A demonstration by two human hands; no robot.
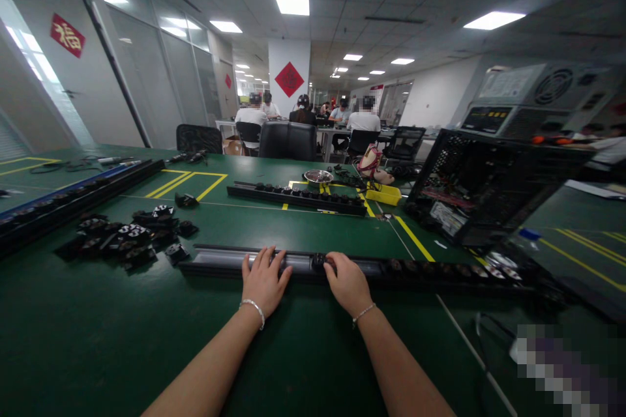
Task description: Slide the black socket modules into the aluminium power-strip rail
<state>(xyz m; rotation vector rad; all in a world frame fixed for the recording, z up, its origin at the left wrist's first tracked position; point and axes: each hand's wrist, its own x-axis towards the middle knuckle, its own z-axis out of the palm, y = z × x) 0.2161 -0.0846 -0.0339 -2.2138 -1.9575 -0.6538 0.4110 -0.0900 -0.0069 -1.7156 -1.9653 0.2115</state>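
A long black rail (pixel 298 262) with a grey channel lies across the green table in front of me. My left hand (pixel 265 279) rests on the rail's left part, its fingers spread. My right hand (pixel 346 279) has its fingers closed on a small black part (pixel 319 262) that sits in the channel near the middle. Farther right, several black parts (pixel 423 268) sit in a row along the same rail. To the left of the rail is a loose pile of black parts (pixel 130 238), some with white markings.
Beyond the rail lies a shorter black rail (pixel 298 197) with parts, near a round metal dish (pixel 317 176) and a yellow tray (pixel 384 195). An open computer case (pixel 482 189) stands at right. Another long rail (pixel 83 197) lies at left. Several people sit in the background.
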